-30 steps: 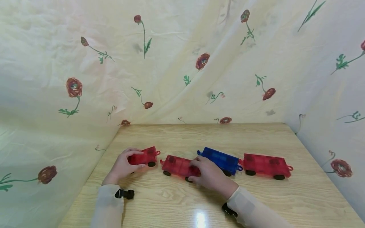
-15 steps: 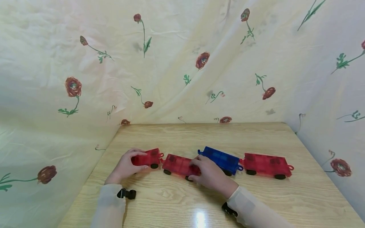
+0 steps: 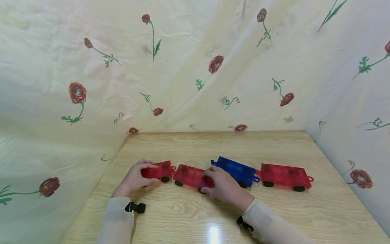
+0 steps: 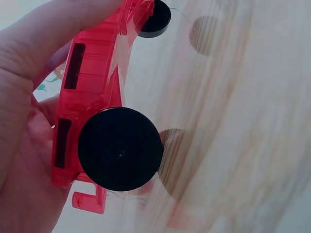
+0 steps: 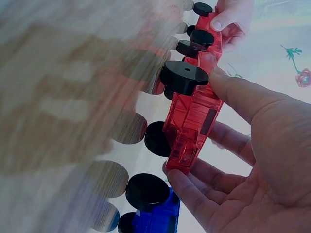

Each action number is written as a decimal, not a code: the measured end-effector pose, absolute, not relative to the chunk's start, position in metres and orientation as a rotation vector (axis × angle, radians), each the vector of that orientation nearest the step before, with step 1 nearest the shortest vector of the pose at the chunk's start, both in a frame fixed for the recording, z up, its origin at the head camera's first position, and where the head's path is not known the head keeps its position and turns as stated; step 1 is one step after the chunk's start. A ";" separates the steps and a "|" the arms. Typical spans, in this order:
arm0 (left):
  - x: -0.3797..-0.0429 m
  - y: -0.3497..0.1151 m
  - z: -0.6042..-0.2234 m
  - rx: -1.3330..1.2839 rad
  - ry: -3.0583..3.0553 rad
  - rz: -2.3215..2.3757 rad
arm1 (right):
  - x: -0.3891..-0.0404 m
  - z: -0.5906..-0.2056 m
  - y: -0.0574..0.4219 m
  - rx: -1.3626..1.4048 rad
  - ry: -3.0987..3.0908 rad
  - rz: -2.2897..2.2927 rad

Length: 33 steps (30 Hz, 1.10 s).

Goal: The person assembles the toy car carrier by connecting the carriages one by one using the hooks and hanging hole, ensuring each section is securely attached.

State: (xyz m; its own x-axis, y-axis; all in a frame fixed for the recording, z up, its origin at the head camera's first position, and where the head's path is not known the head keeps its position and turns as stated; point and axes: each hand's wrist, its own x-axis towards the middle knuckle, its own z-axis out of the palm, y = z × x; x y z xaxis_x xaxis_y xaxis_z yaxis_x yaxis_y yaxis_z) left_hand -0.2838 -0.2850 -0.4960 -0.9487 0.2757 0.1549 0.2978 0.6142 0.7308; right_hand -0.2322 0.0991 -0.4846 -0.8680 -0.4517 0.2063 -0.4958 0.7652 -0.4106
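Note:
My left hand [image 3: 132, 179] grips a translucent red toy train car [image 3: 165, 168] by its left end, thumb in front and fingers over the far side. Black wheels and a small red hook show on this car in the left wrist view. Beside it, my right hand [image 3: 226, 188] pinches the right end of a second red train car [image 3: 189, 176]. The ring of the left car meets the hook end of the second car; whether they are linked is too small to tell. A blue train car [image 3: 234, 168] stands just behind my right hand.
Another red train car [image 3: 284, 176] stands at the right, its left end against the blue car's ring. All the cars are on a wood-grain table [image 3: 170, 220]. A flower-printed cloth [image 3: 182, 67] hangs behind and along both sides.
My left hand has moved right and slightly nearer with its red train car, closing the gap to the second car. My right hand has stayed in place.

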 end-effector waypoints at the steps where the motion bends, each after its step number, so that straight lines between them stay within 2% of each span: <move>1: -0.284 -0.285 -0.496 -0.498 -2.799 -1.275 | -0.232 -0.485 0.099 0.772 -2.860 0.704; 33: -0.282 -0.290 -0.493 -0.524 -2.857 -1.243 | -0.231 -0.484 0.098 0.769 -2.872 0.675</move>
